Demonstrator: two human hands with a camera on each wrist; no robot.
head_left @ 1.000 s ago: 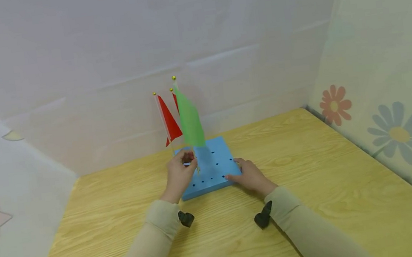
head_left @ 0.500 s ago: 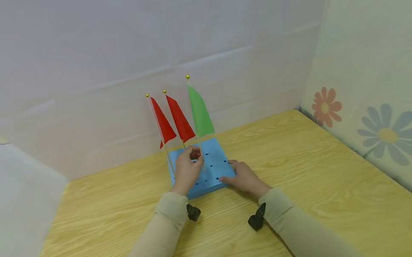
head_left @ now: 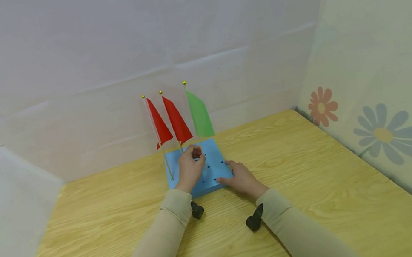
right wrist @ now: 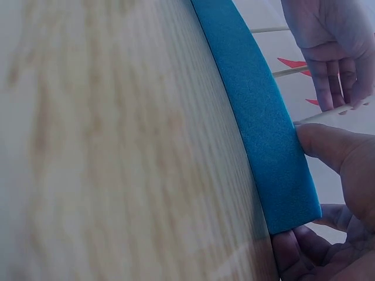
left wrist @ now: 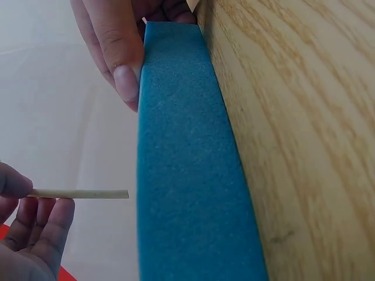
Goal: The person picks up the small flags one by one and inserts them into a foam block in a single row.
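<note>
My left hand (head_left: 190, 167) pinches the thin wooden stick of a green flag (head_left: 199, 114) with a gold ball on top, holding it nearly upright over a blue board (head_left: 215, 158) with small holes. In the left wrist view, the lower end of the stick (left wrist: 88, 194) is just short of the board's top face. My right hand (head_left: 242, 179) grips the board's near right corner, thumb on top and fingers at the side and beneath. Two red flags, one at far left (head_left: 160, 125) and one beside it (head_left: 177, 121), stand in the board, tilted slightly.
The board lies on a wood-grain table (head_left: 270, 150) near its back edge. A pale curtain wall (head_left: 109, 93) rises right behind, and another printed with flowers (head_left: 383, 134) closes the right side. Dark camera mounts (head_left: 255, 219) hang at both wrists.
The green flag has moved right, away from the red flags, then come down slightly with my left hand. My right hand keeps its grip on the board. The head view has shifted somewhat.
</note>
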